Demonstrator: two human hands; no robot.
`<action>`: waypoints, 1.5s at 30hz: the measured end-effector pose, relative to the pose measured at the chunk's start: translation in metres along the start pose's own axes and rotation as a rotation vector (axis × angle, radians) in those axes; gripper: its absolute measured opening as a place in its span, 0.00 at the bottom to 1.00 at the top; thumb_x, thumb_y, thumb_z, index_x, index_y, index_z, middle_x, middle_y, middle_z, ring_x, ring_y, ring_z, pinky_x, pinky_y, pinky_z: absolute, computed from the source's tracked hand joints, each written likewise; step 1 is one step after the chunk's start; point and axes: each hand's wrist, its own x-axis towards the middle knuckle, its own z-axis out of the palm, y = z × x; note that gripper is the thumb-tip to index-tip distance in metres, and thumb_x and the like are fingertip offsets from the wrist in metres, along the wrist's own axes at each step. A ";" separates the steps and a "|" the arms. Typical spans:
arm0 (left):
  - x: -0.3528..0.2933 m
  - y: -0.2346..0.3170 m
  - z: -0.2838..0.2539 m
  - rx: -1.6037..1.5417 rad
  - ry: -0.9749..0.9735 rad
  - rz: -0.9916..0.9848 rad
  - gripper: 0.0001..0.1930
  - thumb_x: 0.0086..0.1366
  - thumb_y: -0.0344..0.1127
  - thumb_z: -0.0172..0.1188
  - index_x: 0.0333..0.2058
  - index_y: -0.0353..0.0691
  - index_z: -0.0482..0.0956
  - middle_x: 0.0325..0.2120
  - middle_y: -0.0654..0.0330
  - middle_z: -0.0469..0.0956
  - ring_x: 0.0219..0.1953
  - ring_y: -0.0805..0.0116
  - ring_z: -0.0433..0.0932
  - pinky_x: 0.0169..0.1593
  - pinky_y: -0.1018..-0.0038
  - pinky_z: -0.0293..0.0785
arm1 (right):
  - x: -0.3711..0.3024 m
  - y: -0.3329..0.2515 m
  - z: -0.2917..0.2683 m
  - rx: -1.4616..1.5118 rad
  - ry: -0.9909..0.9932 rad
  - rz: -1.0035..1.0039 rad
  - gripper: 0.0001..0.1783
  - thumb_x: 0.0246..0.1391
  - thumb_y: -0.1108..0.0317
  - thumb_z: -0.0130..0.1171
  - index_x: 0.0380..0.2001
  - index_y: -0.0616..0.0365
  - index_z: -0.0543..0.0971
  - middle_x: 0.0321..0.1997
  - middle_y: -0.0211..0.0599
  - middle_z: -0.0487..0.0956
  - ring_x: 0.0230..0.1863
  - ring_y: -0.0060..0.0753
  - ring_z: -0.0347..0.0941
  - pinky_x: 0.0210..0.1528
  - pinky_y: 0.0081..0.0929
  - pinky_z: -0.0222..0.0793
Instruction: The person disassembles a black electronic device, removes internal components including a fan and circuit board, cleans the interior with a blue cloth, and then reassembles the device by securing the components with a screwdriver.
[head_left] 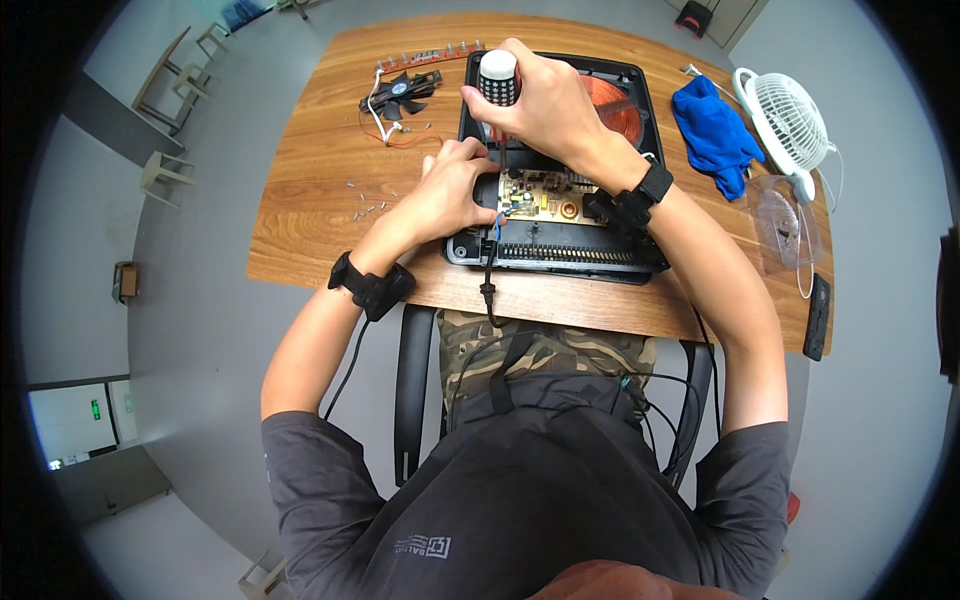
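Note:
My right hand [545,105] is closed around the black-and-white handle of a screwdriver [499,78]. Its shaft points down near the upper left corner of a tan circuit board [545,197], where the tip cannot be made out. The board sits in the opened black housing [575,255] of what looks like an induction cooker, below a round copper coil [612,110]. At the board's left edge, my left hand [455,190] is bent, thumb at the lower corner and fingers by the upper one. Blue wires [498,226] run beside the thumb to a black power cord [488,288].
Left on the wooden table [310,185] are loose screws [368,208], a black fan [405,93] with wires, and a red strip [430,57]. At right lie a blue cloth [715,130], a white fan [785,115], a clear plastic cover [785,225] and a black bar [818,318].

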 end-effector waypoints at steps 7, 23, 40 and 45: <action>0.000 -0.008 0.006 -0.029 0.041 0.050 0.35 0.45 0.44 0.80 0.52 0.36 0.83 0.52 0.53 0.72 0.58 0.51 0.67 0.63 0.58 0.65 | 0.000 -0.001 -0.001 -0.016 -0.012 0.011 0.23 0.53 0.53 0.72 0.36 0.61 0.75 0.25 0.47 0.82 0.27 0.47 0.82 0.29 0.38 0.78; 0.005 -0.013 -0.015 -0.210 -0.049 0.080 0.37 0.51 0.41 0.77 0.58 0.32 0.76 0.57 0.48 0.71 0.63 0.49 0.68 0.68 0.60 0.63 | -0.007 -0.005 0.000 0.031 -0.035 0.098 0.23 0.52 0.55 0.72 0.38 0.61 0.75 0.26 0.49 0.82 0.28 0.51 0.82 0.31 0.42 0.78; 0.031 0.020 -0.044 -0.295 0.313 -0.111 0.17 0.55 0.37 0.75 0.36 0.29 0.83 0.28 0.50 0.85 0.33 0.58 0.86 0.39 0.67 0.80 | 0.021 -0.026 -0.047 0.009 -0.371 0.091 0.28 0.60 0.52 0.63 0.56 0.60 0.73 0.47 0.53 0.82 0.49 0.56 0.80 0.52 0.46 0.75; 0.033 0.016 -0.043 -0.262 0.244 -0.082 0.16 0.57 0.39 0.73 0.39 0.33 0.84 0.27 0.56 0.84 0.30 0.69 0.82 0.39 0.70 0.78 | 0.054 -0.012 -0.065 -0.025 -0.715 -0.182 0.25 0.61 0.55 0.63 0.53 0.63 0.75 0.44 0.54 0.81 0.49 0.57 0.78 0.50 0.47 0.73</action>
